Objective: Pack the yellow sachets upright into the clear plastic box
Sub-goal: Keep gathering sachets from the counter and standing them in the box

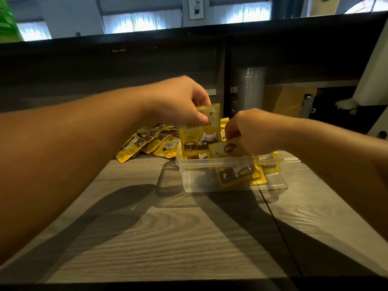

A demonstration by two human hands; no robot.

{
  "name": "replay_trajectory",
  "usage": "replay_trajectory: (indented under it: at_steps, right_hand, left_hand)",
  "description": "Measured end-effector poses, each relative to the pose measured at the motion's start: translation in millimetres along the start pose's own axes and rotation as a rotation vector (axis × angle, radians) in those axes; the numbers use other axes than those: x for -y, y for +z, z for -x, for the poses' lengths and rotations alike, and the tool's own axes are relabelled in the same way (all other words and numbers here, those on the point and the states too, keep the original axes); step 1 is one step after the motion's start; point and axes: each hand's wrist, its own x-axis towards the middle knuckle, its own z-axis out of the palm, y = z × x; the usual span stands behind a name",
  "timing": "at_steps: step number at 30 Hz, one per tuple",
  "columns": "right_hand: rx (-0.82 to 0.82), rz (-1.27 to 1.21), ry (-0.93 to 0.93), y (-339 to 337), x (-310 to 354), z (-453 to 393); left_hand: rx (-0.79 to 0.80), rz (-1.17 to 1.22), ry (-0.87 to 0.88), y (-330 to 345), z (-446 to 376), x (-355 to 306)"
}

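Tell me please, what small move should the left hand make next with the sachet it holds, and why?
Probably lower it straight down. The left hand pinches a yellow sachet by its top edge, upright, its lower part already inside the clear plastic box. The right hand holds another sachet in the box, which leans, so space beside it seems free. More sachets wait on the table.
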Motion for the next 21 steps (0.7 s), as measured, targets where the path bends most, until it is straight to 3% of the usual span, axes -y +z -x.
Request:
replay_trajectory:
  at_steps: [3,6,9,13,21]
  right_hand:
    - [-0.084,-0.066,0.024,-3.8,-2.9,1.5]
    - [-0.175,-0.092,0.036,-2.8,-7.4,1.1]
    - [-0.168,-0.038,0.046,-2.3,-9.3,1.0]
    - [-0.174,0.057,0.06,-1.6,-6.6,0.1]
    - [-0.184,0.182,0.064,-0.6,-9.3,-4.0]
  left_hand:
    - [-0.15,0.158,-0.023,-10.4,2.0,1.3]
    - [-0.072,0.149,-0.021,-2.6,4.0,2.0]
    - [-0.032,0.092,0.021,19.7,0.3,-0.8]
    - [-0.038,-0.154,0.073,46.2,-8.4,-1.2]
    - [-0.206,-0.488,0.171,72.4,-17.4,4.9]
